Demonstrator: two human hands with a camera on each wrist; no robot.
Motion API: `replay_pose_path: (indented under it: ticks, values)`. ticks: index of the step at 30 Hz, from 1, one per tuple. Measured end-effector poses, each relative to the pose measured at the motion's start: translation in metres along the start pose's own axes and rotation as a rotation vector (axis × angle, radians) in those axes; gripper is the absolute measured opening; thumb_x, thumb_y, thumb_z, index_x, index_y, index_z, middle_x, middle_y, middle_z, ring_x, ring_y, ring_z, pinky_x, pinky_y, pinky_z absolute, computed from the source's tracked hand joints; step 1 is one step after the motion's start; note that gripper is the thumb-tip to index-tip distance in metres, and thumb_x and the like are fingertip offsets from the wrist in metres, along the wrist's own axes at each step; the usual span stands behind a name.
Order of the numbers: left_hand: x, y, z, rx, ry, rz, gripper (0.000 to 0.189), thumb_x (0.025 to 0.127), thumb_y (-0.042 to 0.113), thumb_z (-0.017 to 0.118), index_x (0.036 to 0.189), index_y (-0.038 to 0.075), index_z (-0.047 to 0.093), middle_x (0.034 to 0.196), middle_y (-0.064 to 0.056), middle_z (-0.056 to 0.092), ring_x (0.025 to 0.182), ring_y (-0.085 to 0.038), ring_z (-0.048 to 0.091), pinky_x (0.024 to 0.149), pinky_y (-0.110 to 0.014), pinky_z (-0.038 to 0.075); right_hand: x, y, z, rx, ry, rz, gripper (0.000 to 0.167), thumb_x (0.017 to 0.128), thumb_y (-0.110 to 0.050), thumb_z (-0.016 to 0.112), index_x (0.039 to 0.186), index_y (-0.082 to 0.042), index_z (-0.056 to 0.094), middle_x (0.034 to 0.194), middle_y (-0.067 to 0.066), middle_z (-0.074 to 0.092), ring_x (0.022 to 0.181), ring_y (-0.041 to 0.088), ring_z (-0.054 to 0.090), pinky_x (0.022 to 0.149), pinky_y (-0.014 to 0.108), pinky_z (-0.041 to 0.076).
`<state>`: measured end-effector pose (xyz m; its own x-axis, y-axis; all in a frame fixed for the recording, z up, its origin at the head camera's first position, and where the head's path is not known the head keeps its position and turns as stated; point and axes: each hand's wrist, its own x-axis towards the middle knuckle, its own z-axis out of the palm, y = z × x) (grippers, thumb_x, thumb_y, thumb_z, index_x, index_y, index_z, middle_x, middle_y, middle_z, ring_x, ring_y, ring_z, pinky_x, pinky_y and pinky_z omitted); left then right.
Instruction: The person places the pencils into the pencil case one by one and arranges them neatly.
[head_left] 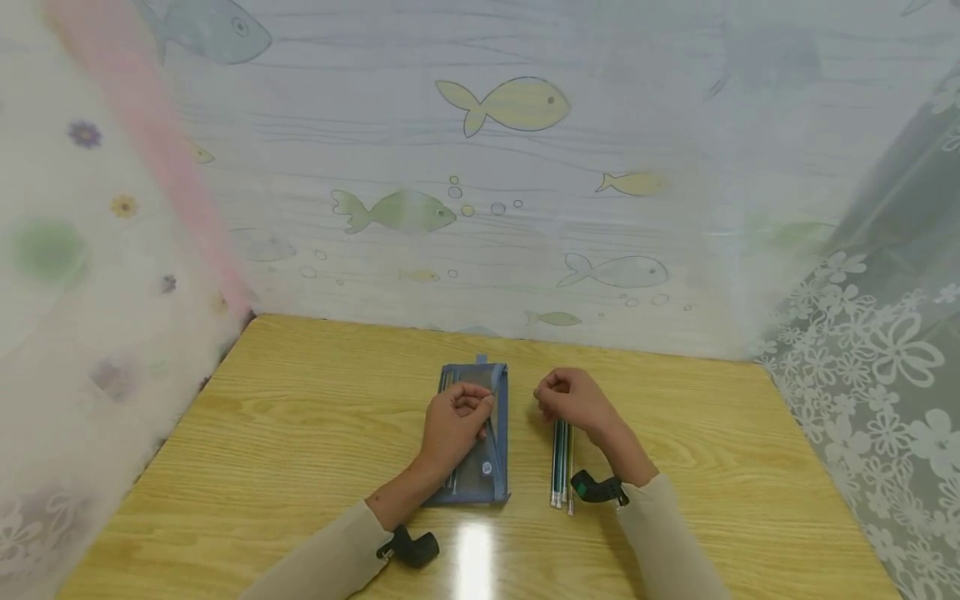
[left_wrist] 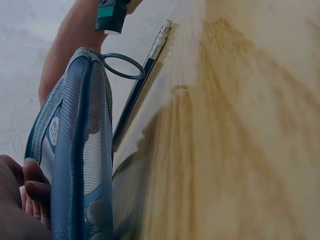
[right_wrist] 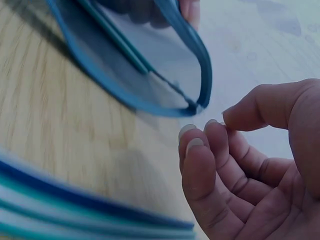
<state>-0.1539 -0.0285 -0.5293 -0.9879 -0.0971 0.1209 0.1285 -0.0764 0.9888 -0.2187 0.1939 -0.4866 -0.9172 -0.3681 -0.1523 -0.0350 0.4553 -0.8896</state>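
Observation:
A blue-grey mesh pencil case (head_left: pixel 501 467) lies on the table, its zip side toward the right. My left hand (head_left: pixel 454 427) pinches the edge of its opening, which gapes in the right wrist view. Inside that opening shows a teal pencil (right_wrist: pixel 117 40). A ring (left_wrist: pixel 122 75) hangs at one end of the case in the left wrist view. To the right lie several pencils (head_left: pixel 559 467) side by side, white eraser ends toward me. Above their far ends is my right hand (head_left: pixel 576 402); its fingers (right_wrist: pixel 200 172) are loosely bent, with nothing visible between them and the thumb.
The wooden table (head_left: pixel 315 417) meets a fish-print curtain (head_left: pixel 495 167) at the back. A flowered sheet (head_left: pixel 97 250) hangs at the left and a lace-patterned curtain (head_left: pixel 885 358) at the right. Each wrist carries a black camera (head_left: pixel 596 487).

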Motion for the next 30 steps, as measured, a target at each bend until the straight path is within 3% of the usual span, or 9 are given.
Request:
replay_pose_path:
  ticks: [3, 7, 14, 18, 23, 30]
  values:
    - [-0.005, 0.009, 0.0, 0.001, 0.003, 0.011, 0.007, 0.1, -0.002, 0.069, 0.106, -0.006, 0.071, 0.084, -0.024, 0.068, 0.053, -0.015, 0.059, 0.05, -0.022, 0.05, -0.005, 0.005, -0.006, -0.007, 0.015, 0.007, 0.022, 0.106, -0.012, 0.063, 0.108, 0.009, 0.066, 0.089, 0.021, 0.07, 0.074, 0.03, 0.069, 0.068, 0.039, 0.061]
    - [-0.007, 0.011, 0.001, 0.008, 0.006, 0.005, 0.009, 0.1, -0.002, 0.069, 0.107, -0.007, 0.07, 0.085, -0.026, 0.068, 0.054, -0.015, 0.059, 0.05, -0.022, 0.049, -0.012, 0.01, -0.015, -0.02, 0.027, 0.012, 0.022, 0.106, -0.012, 0.062, 0.108, 0.009, 0.066, 0.084, 0.018, 0.068, 0.072, 0.029, 0.067, 0.066, 0.037, 0.058]
    - [-0.002, -0.01, 0.001, 0.022, 0.004, -0.029, 0.01, 0.101, 0.002, 0.071, 0.109, -0.004, 0.072, 0.085, -0.019, 0.07, 0.054, -0.015, 0.059, 0.049, -0.022, 0.048, -0.025, 0.013, -0.025, -0.057, 0.032, 0.013, 0.022, 0.106, -0.012, 0.06, 0.106, 0.009, 0.065, 0.078, 0.013, 0.064, 0.067, 0.026, 0.059, 0.057, 0.035, 0.05]
    - [-0.002, -0.015, -0.001, 0.005, -0.007, -0.014, 0.011, 0.101, 0.008, 0.073, 0.109, 0.0, 0.073, 0.085, -0.017, 0.07, 0.055, -0.015, 0.061, 0.05, -0.023, 0.05, -0.029, 0.016, -0.029, -0.091, 0.046, 0.025, 0.02, 0.105, -0.012, 0.061, 0.105, 0.008, 0.066, 0.083, 0.013, 0.066, 0.07, 0.026, 0.06, 0.059, 0.036, 0.052]
    - [-0.004, -0.014, -0.001, -0.001, -0.014, -0.005, 0.013, 0.101, 0.01, 0.074, 0.109, 0.0, 0.073, 0.086, -0.02, 0.071, 0.055, -0.016, 0.061, 0.049, -0.023, 0.05, -0.035, 0.011, -0.03, -0.136, 0.069, 0.102, 0.016, 0.101, -0.012, 0.066, 0.101, 0.004, 0.068, 0.086, 0.012, 0.067, 0.073, 0.025, 0.062, 0.064, 0.037, 0.053]
    - [-0.007, -0.009, 0.0, -0.005, -0.004, -0.007, 0.011, 0.1, 0.009, 0.074, 0.108, 0.001, 0.074, 0.085, -0.018, 0.071, 0.055, -0.016, 0.061, 0.049, -0.023, 0.049, -0.043, 0.004, -0.032, -0.28, 0.096, 0.186, 0.016, 0.096, -0.016, 0.07, 0.094, 0.0, 0.072, 0.079, 0.012, 0.069, 0.069, 0.023, 0.063, 0.06, 0.034, 0.049]
